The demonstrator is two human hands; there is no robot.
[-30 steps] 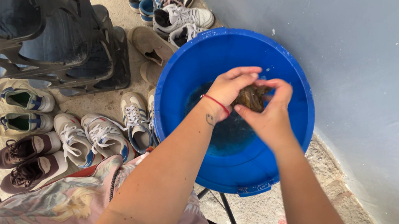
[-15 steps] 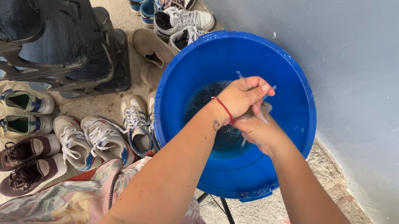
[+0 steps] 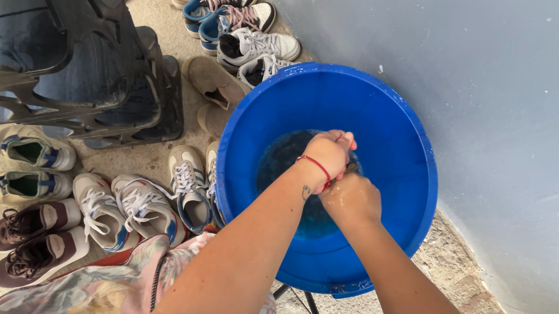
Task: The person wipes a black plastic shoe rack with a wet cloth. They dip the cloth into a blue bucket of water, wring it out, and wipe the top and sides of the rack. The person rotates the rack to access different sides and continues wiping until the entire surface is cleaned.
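Both hands' grip point(image 3: 339, 173) tight around brown cloth point(image 3: 351, 167), over blue bucket point(image 3: 404, 136).

- My bucket point(image 3: 404, 132) is bright blue.
- A thin red string point(image 3: 314, 164) circles my left wrist.
- My clothing point(image 3: 114, 288) carries a pink floral print.
- The wall point(image 3: 517, 91) is pale blue-grey.
- White sneakers point(image 3: 136, 201) have blue trim; one pair point(image 3: 34, 241) is maroon.

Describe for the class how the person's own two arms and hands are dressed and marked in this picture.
Both forearms are bare, with no sleeves in view. The left hand has a thin red string bracelet around the wrist and a small dark tattoo just below it on the forearm. The right hand wears nothing that can be seen: no glove, ring, watch or band.
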